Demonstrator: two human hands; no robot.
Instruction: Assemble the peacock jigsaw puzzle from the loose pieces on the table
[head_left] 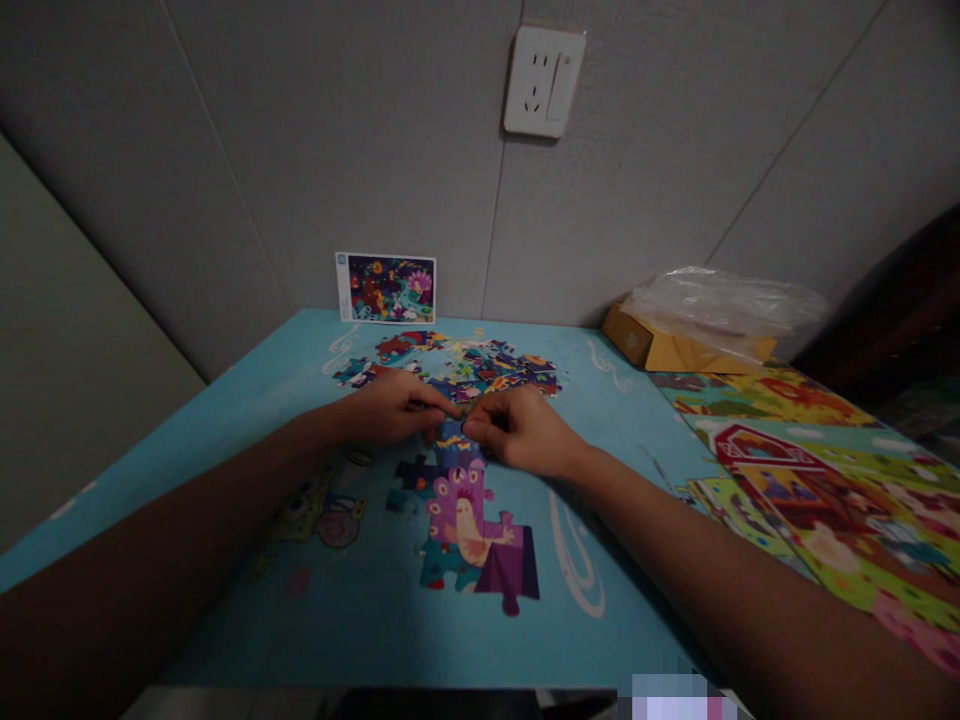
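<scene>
Both of my hands meet at a blue jigsaw puzzle piece [451, 432] at the far end of a small joined section. With index finger and thumb, my left hand [397, 405] grips its left side. Opposite, my right hand [523, 428] pinches the piece's right edge, fingers curled. Nearer me lies the joined puzzle section [466, 520], showing a purple many-eyed creature, with dark blue pieces on its left and a purple corner at lower right. Beyond my hands a pile of loose puzzle pieces [491, 370] is spread out. My fingers partly cover the held piece.
A picture card [390, 290] leans against the wall behind the blue tabletop [315, 620]. At the back right sits a yellow box [675, 350] under a clear plastic bag [720, 305]. Colourful farm-scene puzzle sheets [832, 500] cover the right side. A socket [545, 82] is on the wall.
</scene>
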